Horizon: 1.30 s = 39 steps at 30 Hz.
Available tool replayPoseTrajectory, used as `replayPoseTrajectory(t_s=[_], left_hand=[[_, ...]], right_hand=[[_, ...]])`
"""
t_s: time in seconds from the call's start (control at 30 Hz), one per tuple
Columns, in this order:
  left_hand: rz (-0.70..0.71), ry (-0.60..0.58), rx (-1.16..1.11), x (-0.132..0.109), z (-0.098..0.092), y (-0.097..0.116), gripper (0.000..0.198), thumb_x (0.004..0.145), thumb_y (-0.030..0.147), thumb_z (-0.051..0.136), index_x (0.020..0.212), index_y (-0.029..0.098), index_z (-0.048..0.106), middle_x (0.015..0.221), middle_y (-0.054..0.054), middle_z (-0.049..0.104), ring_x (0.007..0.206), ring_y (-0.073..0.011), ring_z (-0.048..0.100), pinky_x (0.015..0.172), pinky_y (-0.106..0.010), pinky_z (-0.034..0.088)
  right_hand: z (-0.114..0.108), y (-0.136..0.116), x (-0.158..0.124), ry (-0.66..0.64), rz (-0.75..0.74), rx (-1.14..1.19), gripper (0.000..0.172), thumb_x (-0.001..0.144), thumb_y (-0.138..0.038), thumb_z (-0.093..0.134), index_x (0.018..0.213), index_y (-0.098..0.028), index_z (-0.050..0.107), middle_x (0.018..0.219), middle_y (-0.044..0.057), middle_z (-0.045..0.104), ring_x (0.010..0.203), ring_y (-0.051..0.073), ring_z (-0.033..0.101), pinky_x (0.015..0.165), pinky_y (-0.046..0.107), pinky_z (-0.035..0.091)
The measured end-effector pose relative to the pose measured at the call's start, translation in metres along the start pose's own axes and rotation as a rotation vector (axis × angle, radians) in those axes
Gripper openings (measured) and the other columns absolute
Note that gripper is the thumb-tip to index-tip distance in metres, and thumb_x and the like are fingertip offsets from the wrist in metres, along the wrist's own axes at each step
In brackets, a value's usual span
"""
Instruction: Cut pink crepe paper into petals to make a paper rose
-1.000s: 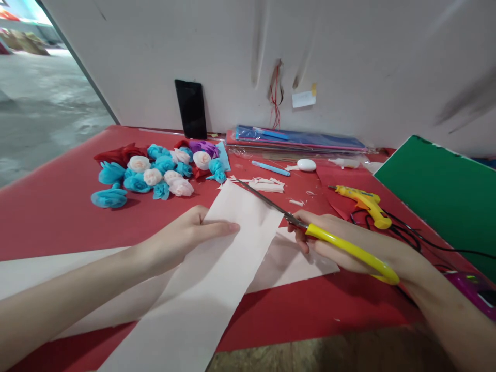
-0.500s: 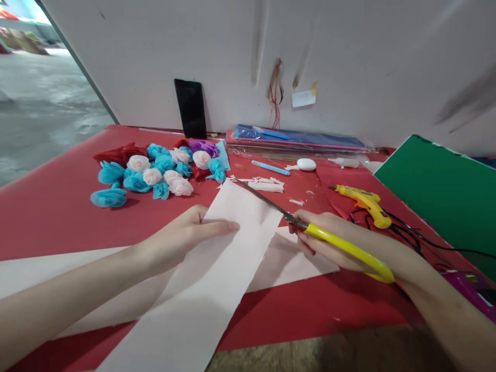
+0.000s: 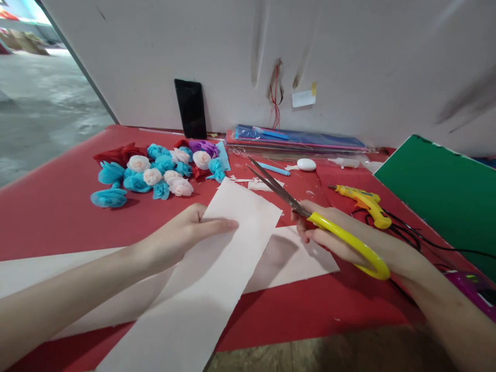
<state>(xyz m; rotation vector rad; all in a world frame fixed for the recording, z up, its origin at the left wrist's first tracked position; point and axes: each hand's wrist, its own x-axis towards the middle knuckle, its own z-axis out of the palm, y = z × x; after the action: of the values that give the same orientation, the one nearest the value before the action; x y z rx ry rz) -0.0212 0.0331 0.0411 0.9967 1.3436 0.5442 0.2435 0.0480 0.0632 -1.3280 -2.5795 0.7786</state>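
Note:
My left hand grips a long strip of white paper, thumb on top and fingers hidden beneath. The strip slants from the lower left up to the middle. In my right hand is a pair of scissors with yellow handles, the blades slightly parted and pointing up to the left. Those blades hover just right of the strip's far end, apart from it. Under the strip lies another white paper piece on the red table. Small white paper scraps lie beyond the blades.
Blue, pink, red and purple paper flowers cluster at the back left. A black phone leans on the wall. At right are a yellow glue gun with its cord and a green board. Wrapped paper sheets lie along the back.
The scissors have moved away from the strip's far edge to the right, and their blades have parted a little. My left hand and the strip have hardly moved.

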Motion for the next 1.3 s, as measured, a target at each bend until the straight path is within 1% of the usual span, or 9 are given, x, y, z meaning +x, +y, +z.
replayPoseTrajectory(t_s=[0.37, 0.53, 0.67, 0.77, 0.83, 0.9, 1.03, 1.23, 1.3], left_hand=[[0.028, 0.082, -0.037, -0.003, 0.002, 0.010, 0.024, 0.064, 0.035, 0.072, 0.073, 0.013, 0.067, 0.061, -0.001, 0.070, 0.049, -0.0146, 0.064, 0.042, -0.018, 0.048], [0.019, 0.063, -0.123, -0.005, 0.002, 0.012, 0.023, 0.064, 0.033, 0.071, 0.076, 0.013, 0.067, 0.063, -0.002, 0.072, 0.050, -0.0162, 0.065, 0.044, -0.020, 0.050], [0.015, 0.033, -0.169, -0.009, 0.004, 0.015, 0.021, 0.065, 0.031, 0.070, 0.072, 0.012, 0.067, 0.060, -0.003, 0.071, 0.050, -0.0156, 0.065, 0.045, -0.019, 0.049], [0.021, 0.019, -0.164, -0.012, 0.006, 0.017, 0.022, 0.066, 0.033, 0.070, 0.073, 0.011, 0.068, 0.062, -0.004, 0.072, 0.052, -0.0161, 0.065, 0.047, -0.019, 0.049], [0.024, 0.021, -0.145, -0.013, 0.007, 0.017, 0.025, 0.066, 0.035, 0.071, 0.074, 0.011, 0.068, 0.064, -0.004, 0.072, 0.053, -0.0167, 0.065, 0.048, -0.020, 0.049], [0.024, 0.031, -0.116, -0.014, 0.007, 0.016, 0.027, 0.066, 0.037, 0.071, 0.073, 0.012, 0.068, 0.064, -0.004, 0.072, 0.055, -0.0174, 0.066, 0.049, -0.020, 0.048], [0.035, 0.016, -0.088, -0.012, 0.006, 0.012, 0.035, 0.062, 0.047, 0.073, 0.070, 0.013, 0.067, 0.064, -0.004, 0.070, 0.060, -0.0203, 0.066, 0.052, -0.022, 0.049], [0.048, 0.059, -0.238, -0.007, -0.003, 0.007, 0.045, 0.060, 0.056, 0.071, 0.077, 0.015, 0.070, 0.066, -0.005, 0.072, 0.064, -0.0211, 0.067, 0.055, -0.023, 0.048], [0.067, -0.045, -0.390, -0.004, -0.006, 0.007, 0.058, 0.057, 0.068, 0.065, 0.079, 0.015, 0.071, 0.068, -0.006, 0.072, 0.074, -0.0260, 0.068, 0.062, -0.027, 0.051]], right_hand=[[0.004, 0.012, 0.003, 0.046, 0.109, 0.211, 0.003, 0.082, -0.019, 0.047, 0.080, -0.020, 0.049, 0.074, 0.000, 0.060, 0.065, 0.016, 0.055, 0.064, 0.028, 0.041], [0.002, -0.004, 0.007, 0.204, 0.196, 0.317, 0.009, 0.079, -0.019, 0.052, 0.087, -0.020, 0.049, 0.070, -0.001, 0.057, 0.067, 0.016, 0.054, 0.061, 0.026, 0.038], [0.004, -0.014, 0.012, 0.329, 0.248, 0.531, 0.015, 0.080, -0.032, 0.052, 0.086, -0.020, 0.046, 0.056, -0.006, 0.046, 0.046, 0.010, 0.040, 0.047, 0.024, 0.033], [0.008, -0.020, 0.018, 0.405, 0.234, 0.707, 0.024, 0.076, -0.041, 0.053, 0.088, -0.020, 0.045, 0.052, -0.008, 0.039, 0.049, 0.011, 0.044, 0.053, 0.025, 0.041], [0.011, -0.025, 0.021, 0.449, 0.220, 0.787, 0.028, 0.071, -0.041, 0.059, 0.085, -0.020, 0.047, 0.058, -0.005, 0.045, 0.064, 0.013, 0.053, 0.064, 0.025, 0.045], [0.015, -0.031, 0.024, 0.471, 0.215, 0.851, 0.031, 0.067, -0.040, 0.065, 0.085, -0.019, 0.049, 0.070, -0.003, 0.053, 0.073, 0.013, 0.055, 0.066, 0.024, 0.046], [0.024, -0.037, 0.031, 0.475, 0.195, 0.964, 0.034, 0.067, -0.033, 0.070, 0.092, -0.021, 0.049, 0.083, -0.003, 0.056, 0.060, 0.008, 0.050, 0.051, 0.021, 0.041], [0.022, -0.041, 0.043, 0.450, 0.084, 1.123, 0.026, 0.072, -0.025, 0.066, 0.088, -0.020, 0.046, 0.075, -0.006, 0.051, 0.041, 0.002, 0.039, 0.036, 0.018, 0.030], [0.016, -0.044, 0.045, 0.428, 0.017, 1.169, 0.028, 0.072, -0.024, 0.066, 0.090, -0.020, 0.045, 0.073, -0.006, 0.051, 0.042, 0.002, 0.040, 0.036, 0.018, 0.031]])
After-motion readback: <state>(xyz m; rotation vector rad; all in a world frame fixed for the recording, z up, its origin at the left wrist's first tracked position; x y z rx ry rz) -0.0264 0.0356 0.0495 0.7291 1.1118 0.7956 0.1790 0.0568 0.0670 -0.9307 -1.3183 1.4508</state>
